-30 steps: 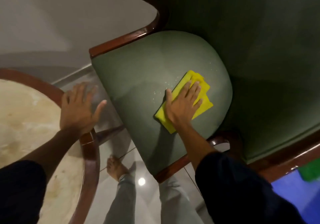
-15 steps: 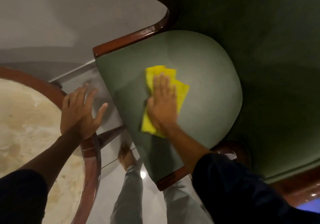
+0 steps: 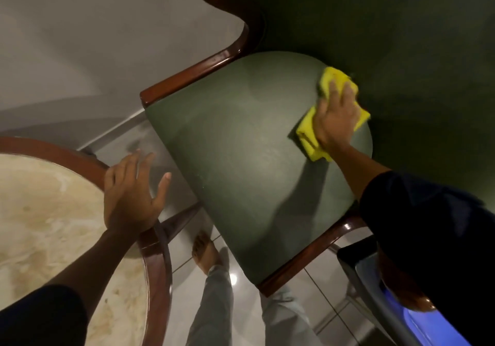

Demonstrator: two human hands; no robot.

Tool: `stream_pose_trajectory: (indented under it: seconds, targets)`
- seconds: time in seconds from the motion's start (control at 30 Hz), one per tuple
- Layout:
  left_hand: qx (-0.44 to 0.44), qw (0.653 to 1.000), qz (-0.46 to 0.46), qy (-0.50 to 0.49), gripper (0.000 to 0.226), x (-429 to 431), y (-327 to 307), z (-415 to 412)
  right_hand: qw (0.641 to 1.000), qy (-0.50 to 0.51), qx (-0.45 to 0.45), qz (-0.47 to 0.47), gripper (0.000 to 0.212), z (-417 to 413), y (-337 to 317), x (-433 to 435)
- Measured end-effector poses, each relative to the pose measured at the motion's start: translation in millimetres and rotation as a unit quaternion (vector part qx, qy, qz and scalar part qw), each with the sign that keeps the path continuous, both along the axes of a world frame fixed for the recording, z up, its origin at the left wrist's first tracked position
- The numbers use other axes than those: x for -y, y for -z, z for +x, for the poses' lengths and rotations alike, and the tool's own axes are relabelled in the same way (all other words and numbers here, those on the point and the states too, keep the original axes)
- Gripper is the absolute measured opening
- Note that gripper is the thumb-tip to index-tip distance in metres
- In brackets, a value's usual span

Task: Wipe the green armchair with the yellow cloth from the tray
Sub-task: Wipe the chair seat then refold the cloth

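I am seeing the chair arm lying open to the left of my right hand, which is pressing the cloth at the pad's right edge. The chair back is rising just beyond, walling off that side. My left hand is hanging spread over the narrow floor gap between table rim and chair arm, where a foot is standing.

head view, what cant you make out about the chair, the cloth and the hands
Head view:
yellow cloth: its middle lies under the right hand.
green armchair: back and seat dark, cut off by top and right edges.
left hand: fingertips blurred; contact with the round table unclear.
grey container: mostly behind the right sleeve.
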State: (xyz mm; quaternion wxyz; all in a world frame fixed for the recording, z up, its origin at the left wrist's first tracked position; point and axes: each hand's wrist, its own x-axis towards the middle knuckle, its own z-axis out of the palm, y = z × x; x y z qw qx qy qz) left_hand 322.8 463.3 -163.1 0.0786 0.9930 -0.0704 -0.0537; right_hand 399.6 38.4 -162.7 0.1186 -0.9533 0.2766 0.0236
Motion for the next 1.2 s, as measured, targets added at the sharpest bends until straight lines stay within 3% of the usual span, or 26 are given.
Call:
stream_pose_trajectory:
  seconds: [0.13,0.23,0.4,0.5,0.57,0.63,0.7,0.77,0.8,0.83,0.9,0.93,0.97,1.03,1.1,1.13,1.2]
  targets:
    - [-0.007,1.000,0.001,-0.005,0.063,-1.6,2.5,0.0,0.968,0.251,0.000,0.017,0.054,-40.8,-0.7,-10.9]
    - [-0.013,1.000,0.001,0.000,0.063,-3.0,2.5,0.6,0.960,0.281,0.015,0.009,0.054,-86.8,-1.3,-72.0]
    - [-0.018,1.000,-0.012,0.001,0.061,-2.9,1.2,-1.3,0.998,0.052,-0.008,0.029,0.054,-121.0,6.5,-175.5]
    - [-0.009,0.999,-0.035,0.003,0.059,-1.5,1.8,-1.8,0.985,-0.174,0.002,0.020,0.056,-93.0,7.5,-210.8]
    - [-0.008,0.999,-0.050,0.001,0.059,-2.4,1.7,-3.1,0.925,-0.380,-0.012,-0.025,0.060,-82.8,9.6,-222.4]
    - [-0.013,0.999,-0.047,0.005,0.060,-3.0,-1.5,-10.5,0.819,-0.567,-0.048,-0.073,0.064,-87.0,9.8,-219.7]
    - [-0.030,0.998,-0.052,0.013,0.061,4.0,-10.9,-21.7,0.727,-0.676,-0.068,-0.099,0.062,-102.9,2.7,-199.6]
    - [-0.066,0.995,-0.070,0.021,0.063,16.8,-24.4,-34.2,0.703,-0.703,-0.065,-0.086,0.058,-126.1,-8.2,-170.5]
    - [-0.090,0.992,-0.080,0.030,0.065,25.2,-29.8,-40.7,0.728,-0.679,-0.066,-0.075,0.059,-138.6,-14.5,-154.0]
    - [-0.119,0.988,-0.091,0.039,0.068,35.1,-35.6,-46.5,0.776,-0.623,-0.077,-0.064,0.064,-150.3,-22.7,-137.3]
    - [-0.199,0.972,-0.122,0.034,0.073,58.3,-44.8,-57.1,0.901,-0.413,-0.124,-0.038,0.084,-170.7,-40.1,-110.4]
    - [-0.239,0.960,-0.144,0.011,0.075,70.8,-48.8,-62.4,0.946,-0.285,-0.154,-0.021,0.093,-179.7,-49.9,-104.6]
    - [-0.271,0.947,-0.170,-0.023,0.078,81.8,-51.9,-67.8,0.968,-0.168,-0.186,0.003,0.100,-188.2,-58.9,-106.3]
    - [-0.301,0.920,-0.227,-0.107,0.085,103.5,-59.4,-75.1,0.975,0.009,-0.211,0.072,0.104,-200.0,-70.8,-114.1]
    - [-0.297,0.899,-0.264,-0.186,0.090,119.3,-65.6,-79.4,0.957,0.160,-0.191,0.148,0.103,-205.2,-73.9,-119.7]
    - [-0.293,0.890,-0.273,-0.217,0.092,123.8,-67.9,-80.9,0.933,0.247,-0.176,0.194,0.103,-205.2,-72.3,-120.8]
    - [-0.299,0.880,-0.263,-0.259,0.093,131.8,-72.5,-83.0,0.827,0.430,-0.141,0.334,0.102,-203.7,-67.3,-118.1]
